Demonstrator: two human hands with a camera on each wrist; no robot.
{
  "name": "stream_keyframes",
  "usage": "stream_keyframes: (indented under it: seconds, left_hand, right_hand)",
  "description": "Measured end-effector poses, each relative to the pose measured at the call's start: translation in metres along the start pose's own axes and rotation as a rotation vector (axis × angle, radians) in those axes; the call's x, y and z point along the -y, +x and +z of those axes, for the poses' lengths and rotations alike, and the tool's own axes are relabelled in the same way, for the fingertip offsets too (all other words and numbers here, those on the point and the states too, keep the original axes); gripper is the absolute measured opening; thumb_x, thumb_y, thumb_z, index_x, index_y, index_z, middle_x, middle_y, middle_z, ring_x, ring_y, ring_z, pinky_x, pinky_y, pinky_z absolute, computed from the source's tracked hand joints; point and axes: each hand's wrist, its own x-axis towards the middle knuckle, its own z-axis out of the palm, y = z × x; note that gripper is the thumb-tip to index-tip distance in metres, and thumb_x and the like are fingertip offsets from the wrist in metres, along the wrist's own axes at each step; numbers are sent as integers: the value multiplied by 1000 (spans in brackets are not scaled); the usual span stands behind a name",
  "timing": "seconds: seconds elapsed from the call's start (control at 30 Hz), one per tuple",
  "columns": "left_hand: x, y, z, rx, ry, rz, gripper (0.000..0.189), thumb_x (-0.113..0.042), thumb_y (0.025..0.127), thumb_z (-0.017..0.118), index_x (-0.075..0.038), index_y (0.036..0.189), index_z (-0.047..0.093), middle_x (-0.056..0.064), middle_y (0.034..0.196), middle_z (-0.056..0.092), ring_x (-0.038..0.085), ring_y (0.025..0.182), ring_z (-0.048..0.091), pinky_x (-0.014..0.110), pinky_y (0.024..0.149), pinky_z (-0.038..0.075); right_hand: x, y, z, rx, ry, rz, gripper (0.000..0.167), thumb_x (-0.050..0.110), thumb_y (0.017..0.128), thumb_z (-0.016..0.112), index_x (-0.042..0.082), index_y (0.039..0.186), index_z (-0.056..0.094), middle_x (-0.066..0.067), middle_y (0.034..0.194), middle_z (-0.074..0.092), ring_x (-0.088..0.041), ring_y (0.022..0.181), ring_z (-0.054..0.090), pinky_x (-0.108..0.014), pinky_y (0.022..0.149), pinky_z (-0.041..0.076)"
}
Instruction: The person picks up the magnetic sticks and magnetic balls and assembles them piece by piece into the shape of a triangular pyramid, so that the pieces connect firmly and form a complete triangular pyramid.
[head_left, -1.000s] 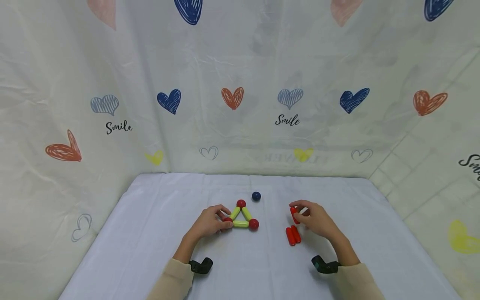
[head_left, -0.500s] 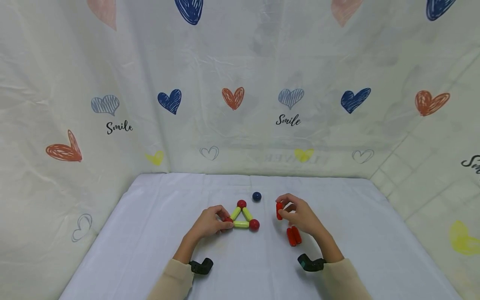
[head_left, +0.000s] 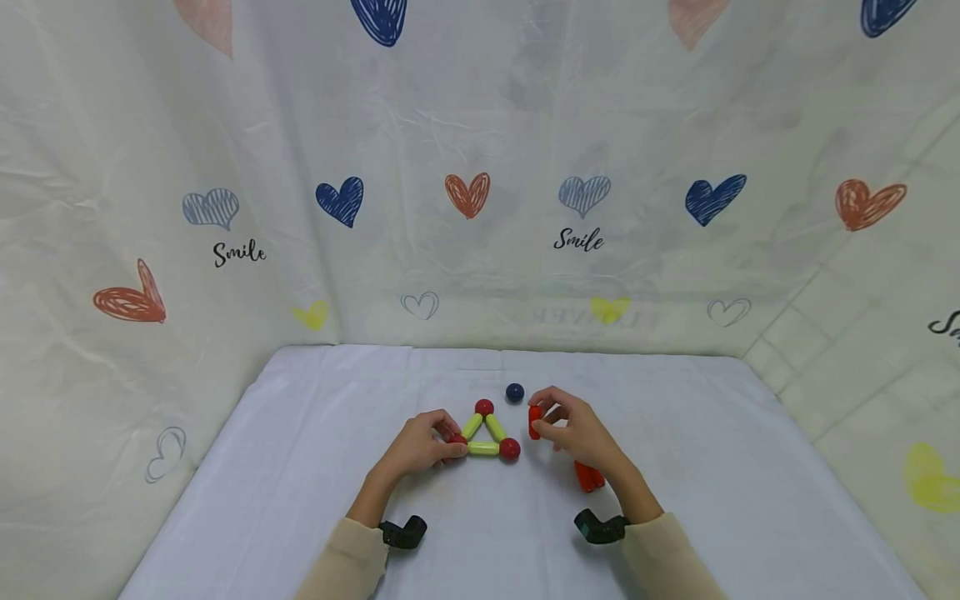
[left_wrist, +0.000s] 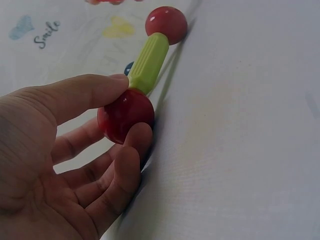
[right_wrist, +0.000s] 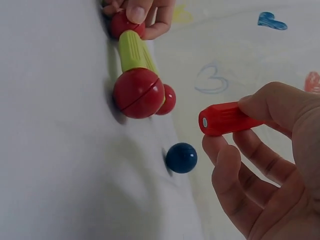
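My left hand (head_left: 422,442) pinches the near left red ball (left_wrist: 126,115) of a flat triangle on the white cloth. That triangle has red balls at its corners and yellow-green rods (head_left: 483,448) as its sides. Its right corner is another red ball (right_wrist: 139,93), and the far corner a third. My right hand (head_left: 576,427) holds a red rod (right_wrist: 227,118) upright between thumb and fingers, just right of the triangle. A small pale disc shows in the rod's end. Behind, between triangle and right hand, lies a dark blue ball (head_left: 514,392).
Two more red rods (head_left: 588,477) lie side by side on the cloth, partly covered by my right hand and wrist. A white curtain (head_left: 465,267) printed with hearts hangs behind the table's far edge. Each wrist carries a black camera (head_left: 600,527).
My right hand has moved left with the red rod, closer to the triangle, and the rod has turned from leaning to upright. The left hand and triangle stay put.
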Motion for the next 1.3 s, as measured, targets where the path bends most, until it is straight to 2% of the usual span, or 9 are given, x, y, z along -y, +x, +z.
stream_keyframes:
  seconds: [0.5, 0.7, 0.9, 1.3]
  left_hand:
    - [-2, 0, -1, 3, 6, -23, 26, -30, 86, 83, -18, 101, 66, 3, 95, 66, 17, 69, 65, 32, 63, 54]
    - [-2, 0, -1, 7, 4, -24, 27, -31, 85, 84, -18, 101, 66, 3, 95, 67, 17, 69, 66, 32, 63, 54]
    - [-2, 0, -1, 9, 4, -26, 27, -31, 86, 84, -18, 102, 66, 3, 95, 67, 17, 70, 66, 32, 64, 54]
    - [-1, 1, -1, 6, 4, -28, 27, -32, 85, 84, -18, 100, 66, 3, 95, 67, 18, 70, 65, 32, 64, 53]
  right_hand:
    - [2, 7, 22, 65, -15, -51, 31, 15, 94, 73, 13, 122, 61, -4, 111, 64, -23, 101, 63, -31, 67, 60]
    - [4, 6, 25, 68, -52, -106, 25, 14, 94, 72, 17, 117, 62, 0, 109, 66, -21, 104, 64, -30, 78, 56]
    - [5, 5, 27, 61, -66, -113, 24, 13, 94, 72, 21, 114, 62, 3, 109, 67, -20, 104, 64, -33, 84, 53]
    - [6, 4, 24, 80, -76, -122, 29, 13, 94, 72, 12, 121, 62, 1, 111, 67, -20, 104, 63, -34, 84, 54]
